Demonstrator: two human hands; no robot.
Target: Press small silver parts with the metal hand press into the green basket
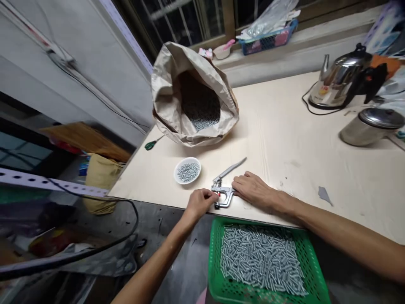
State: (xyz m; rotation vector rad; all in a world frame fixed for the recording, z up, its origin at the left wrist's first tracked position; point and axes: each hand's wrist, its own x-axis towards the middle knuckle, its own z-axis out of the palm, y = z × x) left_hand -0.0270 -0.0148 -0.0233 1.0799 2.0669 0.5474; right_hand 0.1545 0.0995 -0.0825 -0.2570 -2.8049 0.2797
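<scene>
Silver snap-fastener pliers (226, 196) lie near the table's front edge, their upper handle slanting up and away, raised from the frame. My right hand (253, 189) is closed at the right side of the frame, around the lower handle, which it mostly hides. From the left, my left hand (200, 203) pinches with thumb and forefinger at the jaws, beside a small red part. Whatever is between those fingertips is too small to make out. A white bowl (179, 179) of small metal pieces stands behind my left hand.
Below the table edge, a green basket (215, 261) holds many metal screw-like pieces. A large paper sack (164, 90) of metal pieces stands open at the back. Green-handled scissors (150, 145) lie left; a kettle (343, 78), a lidded metal pot (363, 128) and a grey scrap (324, 194) are right.
</scene>
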